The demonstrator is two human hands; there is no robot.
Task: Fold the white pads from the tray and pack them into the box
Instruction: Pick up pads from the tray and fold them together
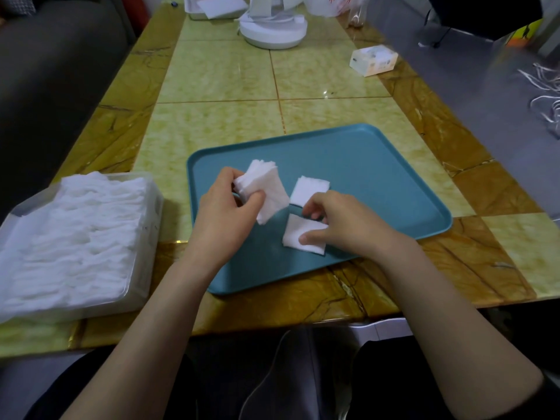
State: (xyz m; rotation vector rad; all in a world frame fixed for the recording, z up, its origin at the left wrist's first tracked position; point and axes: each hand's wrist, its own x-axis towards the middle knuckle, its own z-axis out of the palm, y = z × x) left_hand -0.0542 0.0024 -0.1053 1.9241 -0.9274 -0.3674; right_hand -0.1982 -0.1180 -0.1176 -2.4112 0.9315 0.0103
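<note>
Over the teal plastic tray [378, 153], left hand [224, 207] clamps folded white pads [263, 186]; right hand [342, 222] pinches a flat white square pad [298, 230], seemingly mid-fold, needing a crease next.

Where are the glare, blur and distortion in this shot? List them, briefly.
Head view: glare spots on the glossy table; head view: pads in the box blown out, little texture; head view: wide lens bows the table edges; head view: cords far right soft; head view: tray sharp, evenly lit.
</note>
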